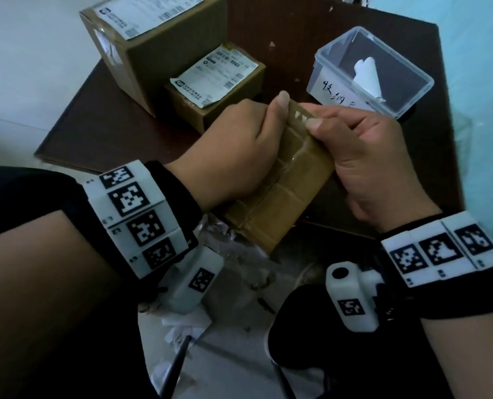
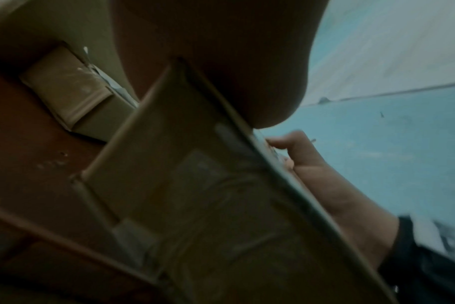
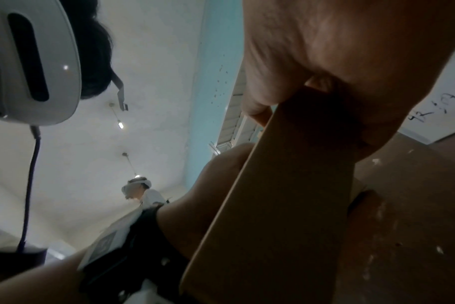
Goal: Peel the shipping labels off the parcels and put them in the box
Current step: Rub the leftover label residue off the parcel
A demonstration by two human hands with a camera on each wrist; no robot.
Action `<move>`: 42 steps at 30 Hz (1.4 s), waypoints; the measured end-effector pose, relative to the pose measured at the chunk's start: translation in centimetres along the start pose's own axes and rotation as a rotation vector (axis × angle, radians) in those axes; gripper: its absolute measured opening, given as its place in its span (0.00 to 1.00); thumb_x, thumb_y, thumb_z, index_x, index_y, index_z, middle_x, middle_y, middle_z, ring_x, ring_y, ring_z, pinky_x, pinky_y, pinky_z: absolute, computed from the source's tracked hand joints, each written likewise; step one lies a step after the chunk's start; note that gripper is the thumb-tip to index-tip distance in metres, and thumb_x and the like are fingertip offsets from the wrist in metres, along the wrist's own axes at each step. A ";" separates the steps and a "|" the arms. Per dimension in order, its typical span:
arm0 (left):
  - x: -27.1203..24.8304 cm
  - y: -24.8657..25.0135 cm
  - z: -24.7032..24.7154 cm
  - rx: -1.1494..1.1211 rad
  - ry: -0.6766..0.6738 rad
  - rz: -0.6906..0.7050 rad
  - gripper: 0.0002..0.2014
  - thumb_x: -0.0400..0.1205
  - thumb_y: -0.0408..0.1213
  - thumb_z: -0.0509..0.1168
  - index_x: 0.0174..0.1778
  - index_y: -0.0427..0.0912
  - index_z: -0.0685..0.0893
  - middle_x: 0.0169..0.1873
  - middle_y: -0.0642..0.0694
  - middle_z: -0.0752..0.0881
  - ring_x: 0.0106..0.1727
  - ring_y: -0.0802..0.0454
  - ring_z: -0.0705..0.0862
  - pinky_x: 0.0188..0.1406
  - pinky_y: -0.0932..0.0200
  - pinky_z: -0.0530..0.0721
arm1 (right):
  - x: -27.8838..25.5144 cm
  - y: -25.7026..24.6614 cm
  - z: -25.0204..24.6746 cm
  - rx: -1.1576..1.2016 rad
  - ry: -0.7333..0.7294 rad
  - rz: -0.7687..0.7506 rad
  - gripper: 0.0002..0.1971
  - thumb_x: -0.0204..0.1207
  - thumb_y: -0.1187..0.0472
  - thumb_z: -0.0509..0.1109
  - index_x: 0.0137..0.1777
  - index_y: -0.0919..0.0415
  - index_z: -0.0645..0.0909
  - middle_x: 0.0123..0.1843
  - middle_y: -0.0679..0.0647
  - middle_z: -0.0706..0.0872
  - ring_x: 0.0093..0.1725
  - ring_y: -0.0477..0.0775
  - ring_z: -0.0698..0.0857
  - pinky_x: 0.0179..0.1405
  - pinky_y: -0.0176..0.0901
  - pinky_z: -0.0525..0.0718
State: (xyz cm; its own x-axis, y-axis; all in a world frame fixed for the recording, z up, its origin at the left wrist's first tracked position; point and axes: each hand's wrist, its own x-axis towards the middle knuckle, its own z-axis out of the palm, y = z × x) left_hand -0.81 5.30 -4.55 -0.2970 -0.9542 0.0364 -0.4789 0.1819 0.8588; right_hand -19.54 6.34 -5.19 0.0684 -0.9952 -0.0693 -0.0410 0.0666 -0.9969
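Note:
Both hands hold a small brown cardboard parcel [image 1: 282,197] over the table's front edge, tilted with its far end up. My left hand [image 1: 239,145] grips its left side, thumb up at the top corner. My right hand [image 1: 363,156] curls round the right side, its thumb tip pressing by small white label scraps [image 1: 300,117] at the top end. The left wrist view shows the parcel's [image 2: 221,205] underside, and the right wrist view its [image 3: 286,195] side. A clear plastic box [image 1: 412,67] at the back right holds a rolled white label [image 1: 367,77].
Two more parcels stand at the back left of the brown table [image 1: 110,125]: a large one [image 1: 159,53] and a smaller one [image 1: 228,93], each bearing a white label. Crumpled wrapping [image 1: 239,283] lies on the floor below. Another person [image 3: 143,191] stands far behind.

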 end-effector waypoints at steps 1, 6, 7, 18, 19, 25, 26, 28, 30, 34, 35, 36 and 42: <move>-0.1 -0.1 0.3 0.014 0.005 0.004 0.28 0.97 0.48 0.49 0.34 0.42 0.79 0.24 0.47 0.76 0.25 0.52 0.75 0.26 0.61 0.74 | -0.1 0.2 0.2 -0.021 0.030 -0.008 0.12 0.87 0.64 0.74 0.66 0.68 0.90 0.60 0.59 0.96 0.60 0.55 0.95 0.59 0.50 0.95; -0.2 -0.3 0.9 0.087 0.013 0.030 0.26 0.97 0.47 0.49 0.33 0.47 0.77 0.24 0.50 0.77 0.24 0.56 0.76 0.27 0.66 0.71 | -0.5 0.9 1.1 -0.023 0.129 -0.024 0.05 0.83 0.61 0.80 0.55 0.62 0.94 0.53 0.56 0.97 0.57 0.53 0.96 0.58 0.48 0.95; -0.2 -0.3 0.9 0.083 0.007 0.023 0.26 0.97 0.47 0.49 0.33 0.46 0.77 0.24 0.50 0.77 0.24 0.56 0.75 0.26 0.67 0.71 | -0.4 0.9 1.0 -0.019 0.116 -0.018 0.06 0.84 0.62 0.79 0.56 0.62 0.93 0.54 0.56 0.97 0.57 0.54 0.96 0.57 0.47 0.94; -0.2 0.2 0.1 0.072 0.016 0.051 0.27 0.97 0.46 0.48 0.34 0.44 0.78 0.23 0.52 0.75 0.23 0.57 0.75 0.25 0.69 0.73 | 0.0 0.7 0.4 0.022 0.055 -0.056 0.09 0.86 0.66 0.76 0.63 0.67 0.91 0.63 0.59 0.95 0.63 0.56 0.95 0.60 0.48 0.94; -0.3 0.1 0.5 0.089 0.033 0.074 0.27 0.98 0.45 0.48 0.35 0.44 0.79 0.23 0.51 0.76 0.23 0.56 0.76 0.26 0.68 0.72 | -0.1 0.9 0.6 0.011 0.083 -0.069 0.08 0.85 0.65 0.78 0.61 0.66 0.92 0.62 0.60 0.96 0.62 0.56 0.95 0.61 0.51 0.94; -0.4 -0.3 1.0 0.069 0.043 0.073 0.26 0.97 0.45 0.49 0.32 0.48 0.75 0.22 0.52 0.75 0.23 0.56 0.75 0.25 0.67 0.72 | -0.3 1.2 0.8 -0.037 0.107 -0.092 0.07 0.85 0.62 0.78 0.59 0.63 0.93 0.56 0.55 0.97 0.59 0.52 0.95 0.60 0.47 0.94; -0.3 -0.2 0.8 0.057 0.035 0.059 0.26 0.97 0.46 0.49 0.32 0.47 0.76 0.22 0.52 0.75 0.23 0.55 0.74 0.25 0.66 0.72 | -0.1 0.9 0.4 -0.045 0.065 -0.075 0.08 0.86 0.62 0.77 0.61 0.63 0.92 0.57 0.55 0.97 0.59 0.51 0.95 0.59 0.44 0.93; 0.0 0.0 0.4 0.044 0.006 0.029 0.27 0.97 0.48 0.48 0.33 0.46 0.77 0.23 0.50 0.75 0.23 0.55 0.74 0.26 0.66 0.73 | 0.1 0.4 -0.3 -0.048 -0.028 -0.044 0.11 0.88 0.64 0.73 0.67 0.64 0.90 0.58 0.54 0.96 0.58 0.49 0.95 0.56 0.41 0.92; 0.2 0.1 -0.2 0.069 -0.023 0.007 0.27 0.97 0.50 0.47 0.33 0.47 0.77 0.23 0.50 0.75 0.23 0.57 0.74 0.25 0.68 0.73 | 0.2 0.1 -0.6 -0.023 -0.075 -0.031 0.13 0.89 0.66 0.71 0.70 0.66 0.88 0.59 0.56 0.96 0.59 0.50 0.95 0.57 0.41 0.91; 0.1 -0.1 -0.1 0.099 -0.015 0.029 0.27 0.97 0.49 0.47 0.35 0.46 0.78 0.24 0.49 0.76 0.24 0.56 0.75 0.28 0.65 0.73 | 0.2 0.6 0.0 -0.033 0.015 -0.049 0.13 0.86 0.64 0.76 0.67 0.68 0.90 0.62 0.56 0.96 0.63 0.52 0.94 0.61 0.45 0.92; 0.0 -0.3 0.1 0.105 -0.011 0.034 0.27 0.97 0.49 0.47 0.36 0.44 0.78 0.25 0.48 0.77 0.24 0.54 0.75 0.28 0.63 0.74 | 0.1 0.8 0.2 -0.056 0.039 -0.056 0.12 0.85 0.62 0.77 0.65 0.66 0.92 0.62 0.56 0.96 0.63 0.52 0.94 0.62 0.47 0.93; -0.1 -0.4 0.2 0.109 -0.009 0.036 0.27 0.97 0.49 0.47 0.36 0.43 0.79 0.25 0.47 0.77 0.24 0.54 0.75 0.28 0.63 0.73 | -0.1 0.9 0.4 -0.083 0.059 -0.067 0.11 0.85 0.60 0.79 0.63 0.64 0.93 0.61 0.55 0.96 0.63 0.51 0.94 0.64 0.49 0.93; 0.1 -0.3 0.3 0.102 -0.051 -0.027 0.27 0.97 0.49 0.48 0.35 0.43 0.79 0.25 0.48 0.76 0.23 0.56 0.73 0.25 0.65 0.72 | -0.3 0.5 0.5 -0.193 0.030 -0.098 0.06 0.86 0.58 0.77 0.58 0.56 0.94 0.53 0.49 0.98 0.56 0.47 0.95 0.59 0.44 0.94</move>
State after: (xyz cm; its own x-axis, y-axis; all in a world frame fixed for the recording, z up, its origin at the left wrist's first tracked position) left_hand -0.88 5.22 -4.97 -0.3238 -0.9460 -0.0144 -0.5682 0.1822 0.8025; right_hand -19.11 6.73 -5.67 0.0521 -0.9981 0.0315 -0.2262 -0.0426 -0.9731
